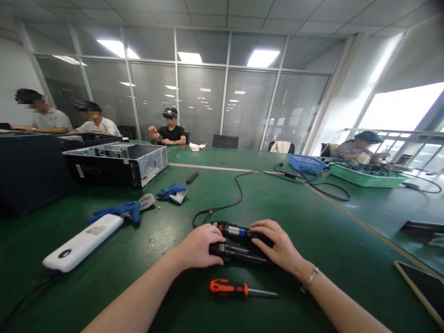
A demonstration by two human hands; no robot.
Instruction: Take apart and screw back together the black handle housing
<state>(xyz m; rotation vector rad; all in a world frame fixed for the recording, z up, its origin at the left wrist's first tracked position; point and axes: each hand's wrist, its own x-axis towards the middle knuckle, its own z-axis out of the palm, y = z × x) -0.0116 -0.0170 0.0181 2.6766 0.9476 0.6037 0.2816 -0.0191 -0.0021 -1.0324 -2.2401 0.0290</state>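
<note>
A black corded device (239, 252) lies on the table in front of me, its long casing in two parts side by side. In the far part sits a cylinder (236, 231) with a silver and a blue section. My left hand (201, 246) is closed round the left end, thumb on the near side and fingers on the far side. Over the right end, my right hand (277, 245) grips with bent fingers on the far part and the thumb between the two; its fingertips are partly hidden. An orange and black screwdriver (229, 287) lies just nearer to me, its shaft pointing right.
Left are a white power bank-like block (83, 243), blue-grey gloves (133, 210) and an open computer case (104, 171). A black cord (239, 189) runs toward a blue basket (307, 164) and a green basket (367, 175). A phone-like slab (421, 286) lies right. Several people sit around.
</note>
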